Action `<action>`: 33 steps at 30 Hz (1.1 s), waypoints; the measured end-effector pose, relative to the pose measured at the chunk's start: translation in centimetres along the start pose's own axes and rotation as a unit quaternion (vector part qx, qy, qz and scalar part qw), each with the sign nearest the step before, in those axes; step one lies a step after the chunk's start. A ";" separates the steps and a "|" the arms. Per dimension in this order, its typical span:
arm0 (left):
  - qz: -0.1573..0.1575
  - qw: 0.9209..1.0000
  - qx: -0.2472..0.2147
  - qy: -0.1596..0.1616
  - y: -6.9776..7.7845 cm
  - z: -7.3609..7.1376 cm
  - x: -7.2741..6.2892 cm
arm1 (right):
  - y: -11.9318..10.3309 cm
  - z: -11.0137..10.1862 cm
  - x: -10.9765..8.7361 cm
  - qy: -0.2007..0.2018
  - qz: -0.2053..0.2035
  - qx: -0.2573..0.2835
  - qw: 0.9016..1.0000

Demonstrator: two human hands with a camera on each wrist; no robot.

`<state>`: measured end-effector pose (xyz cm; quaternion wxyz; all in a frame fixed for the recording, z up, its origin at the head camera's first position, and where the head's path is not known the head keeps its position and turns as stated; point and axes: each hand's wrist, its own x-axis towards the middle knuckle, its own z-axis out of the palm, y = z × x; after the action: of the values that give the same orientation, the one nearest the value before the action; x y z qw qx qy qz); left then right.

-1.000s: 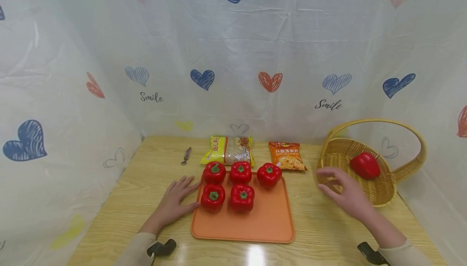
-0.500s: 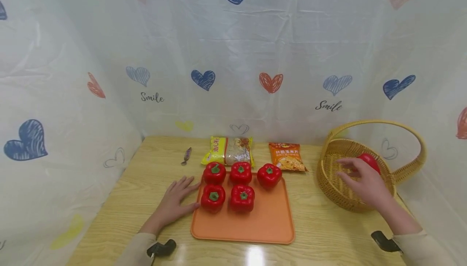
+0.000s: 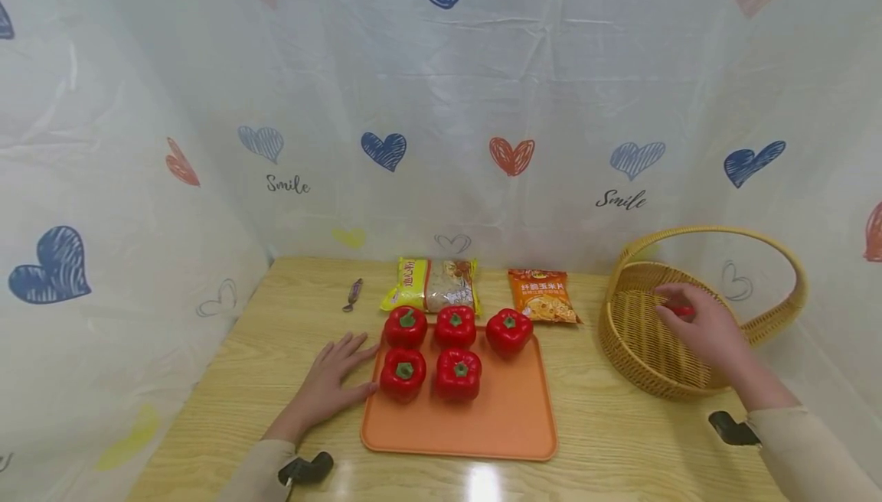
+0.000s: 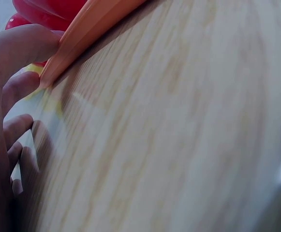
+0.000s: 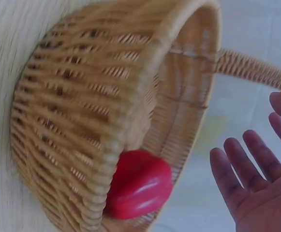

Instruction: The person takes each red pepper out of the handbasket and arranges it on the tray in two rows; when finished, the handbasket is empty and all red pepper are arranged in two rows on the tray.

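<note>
My right hand [image 3: 710,334] hovers over the wicker basket [image 3: 630,368], fingers spread, holding nothing. Below it a red bell pepper [image 5: 140,186] lies inside the basket, apart from the fingers in the right wrist view; the head view shows only a sliver of it behind the hand. On the left, my left hand [image 3: 324,391] rests beside the orange tray [image 3: 496,429], with thumb and a fingertip at its left rim. Several red bell peppers [image 3: 458,374] stand on the tray, green stems up, in its back and left part.
Behind the tray lie a yellow food packet [image 3: 444,285] and an orange snack bag [image 3: 542,295]. A small purple wrapped candy [image 3: 353,295] is at the back left. The basket's tall handle [image 3: 717,229] arches over its opening. A white curtain [image 3: 441,89] encloses the table.
My right hand has moved right, from the basket's left rim to above the bell pepper inside, now mostly covering it in the head view. The left hand and tray have stayed put.
</note>
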<state>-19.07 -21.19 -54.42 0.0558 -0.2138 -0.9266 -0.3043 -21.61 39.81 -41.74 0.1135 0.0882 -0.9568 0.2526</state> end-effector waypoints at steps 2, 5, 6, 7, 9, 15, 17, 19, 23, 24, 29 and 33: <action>-0.001 1.000 0.000 -0.001 0.1 0.0 0.0 | 0.5 0.0 0.3 -0.005 -0.002 0.000 1.000; -0.001 1.000 -0.004 0.000 0.1 -0.1 -0.1 | 1.3 0.0 0.8 -0.013 0.008 -0.003 1.000; -0.001 1.000 -0.005 0.000 0.1 -0.1 -0.1 | 1.6 -0.1 1.0 -0.017 0.013 -0.005 1.000; -0.001 1.000 -0.005 0.000 0.1 -0.1 -0.1 | 1.8 -0.1 1.1 -0.022 0.021 -0.006 1.000; -0.001 1.000 -0.004 0.001 0.1 -0.1 -0.1 | 2.1 -0.3 1.5 -0.034 0.035 -0.008 0.999; -0.001 1.000 -0.005 0.001 0.1 -0.1 -0.1 | 2.6 -1.0 2.5 -0.056 0.059 -0.016 0.997; -0.001 1.000 -0.007 0.001 0.1 -0.1 -0.1 | 2.9 -1.2 2.7 -0.059 0.064 -0.015 0.996; -0.001 1.000 -0.008 0.001 0.1 -0.1 -0.1 | 3.1 -1.4 2.9 -0.060 0.069 -0.016 0.996; -0.001 1.000 -0.008 0.001 0.0 0.0 -0.1 | 3.6 -1.8 3.5 -0.066 0.082 -0.009 0.994; -0.001 1.000 -0.008 0.001 0.0 0.0 -0.1 | 3.7 -1.9 3.6 -0.069 0.086 -0.010 0.994; -0.002 1.000 -0.006 0.000 -0.1 0.1 0.0 | 4.3 -2.3 4.1 -0.087 0.109 -0.004 0.990; -0.003 1.000 -0.005 0.000 0.0 0.0 -0.1 | 4.6 -2.3 4.5 -0.094 0.116 -0.003 0.989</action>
<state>-18.98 -21.25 -54.46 0.0537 -0.2118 -0.9256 -0.3092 -26.58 44.45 -40.72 -0.0071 0.0000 -0.9678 0.2517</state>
